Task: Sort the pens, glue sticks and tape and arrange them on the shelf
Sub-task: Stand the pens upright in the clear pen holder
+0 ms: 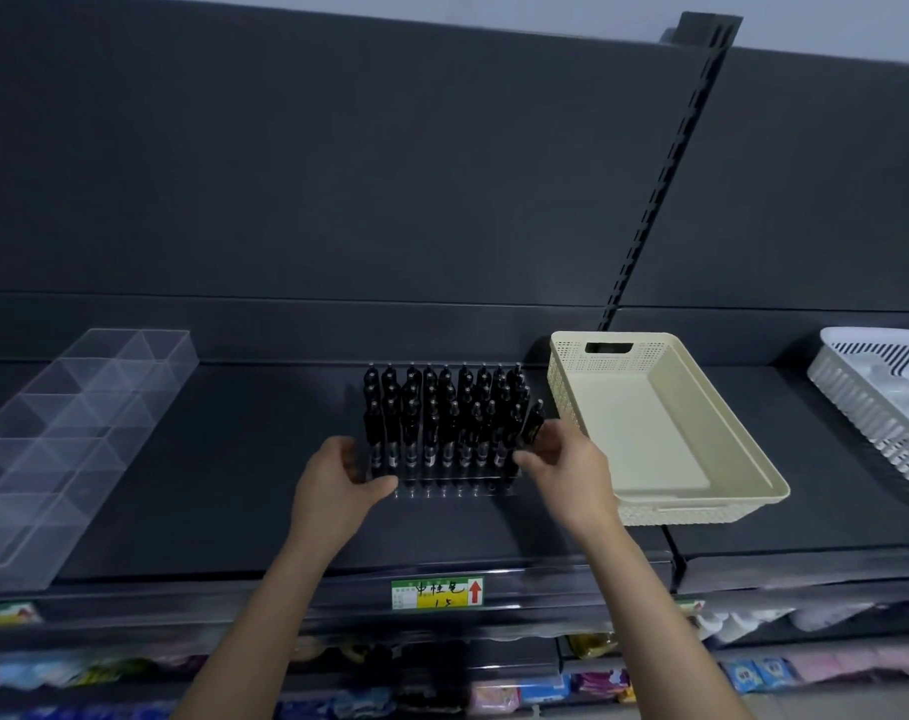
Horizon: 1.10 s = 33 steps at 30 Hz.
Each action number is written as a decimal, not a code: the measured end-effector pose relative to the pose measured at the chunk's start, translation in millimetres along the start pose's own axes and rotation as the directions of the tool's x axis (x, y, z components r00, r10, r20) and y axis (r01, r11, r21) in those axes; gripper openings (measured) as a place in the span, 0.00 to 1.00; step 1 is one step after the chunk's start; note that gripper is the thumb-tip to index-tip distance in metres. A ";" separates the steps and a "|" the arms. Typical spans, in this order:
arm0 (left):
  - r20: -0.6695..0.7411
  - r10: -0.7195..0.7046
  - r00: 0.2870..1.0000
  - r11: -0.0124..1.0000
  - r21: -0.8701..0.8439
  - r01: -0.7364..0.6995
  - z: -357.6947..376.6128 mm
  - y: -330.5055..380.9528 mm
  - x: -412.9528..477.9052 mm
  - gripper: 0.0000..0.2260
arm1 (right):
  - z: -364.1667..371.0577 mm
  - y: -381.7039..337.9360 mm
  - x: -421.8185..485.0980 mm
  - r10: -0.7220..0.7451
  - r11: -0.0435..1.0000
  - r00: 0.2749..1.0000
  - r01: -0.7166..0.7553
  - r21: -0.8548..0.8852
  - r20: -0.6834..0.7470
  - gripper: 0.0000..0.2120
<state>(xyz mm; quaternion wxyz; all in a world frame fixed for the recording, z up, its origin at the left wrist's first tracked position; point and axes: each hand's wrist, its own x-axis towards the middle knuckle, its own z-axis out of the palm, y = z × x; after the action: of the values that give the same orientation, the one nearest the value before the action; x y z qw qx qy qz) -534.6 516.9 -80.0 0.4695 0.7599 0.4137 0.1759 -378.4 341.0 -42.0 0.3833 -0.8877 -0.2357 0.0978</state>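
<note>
Pen (533, 423) — tilted (grip half-hidden)

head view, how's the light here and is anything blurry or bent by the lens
Head view: the light is dim and flat, so the black pens blend into the dark shelf; the cream basket is brightest; the clear organiser shows only by faint edge highlights; the packets along the bottom edge are blurred; the slotted upright leans, probably wide-lens distortion.
</note>
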 end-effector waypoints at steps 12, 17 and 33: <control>0.076 0.036 0.996 0.999 0.013 -0.037 8.5 -0.4 11.1 0.20 | 12.0 3.7 0.7 -0.006 0.996 1.000 0.007 -0.087 0.014 0.03; 0.074 0.026 0.997 0.999 0.023 -0.028 9.0 -2.2 14.5 0.20 | 3.6 -5.9 8.1 -0.111 0.975 0.991 0.094 -0.200 -0.073 0.09; 0.072 -0.001 0.997 1.000 0.029 -0.001 10.0 -3.8 16.2 0.22 | 5.1 3.2 -1.4 -0.203 0.956 0.976 0.181 -0.229 -0.079 0.13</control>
<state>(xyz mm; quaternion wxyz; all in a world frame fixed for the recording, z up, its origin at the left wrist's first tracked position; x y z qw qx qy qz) -520.2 524.9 -90.2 0.4730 0.7725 0.3990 0.1424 -380.4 341.6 -47.9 0.3018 -0.9014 -0.3104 -0.0121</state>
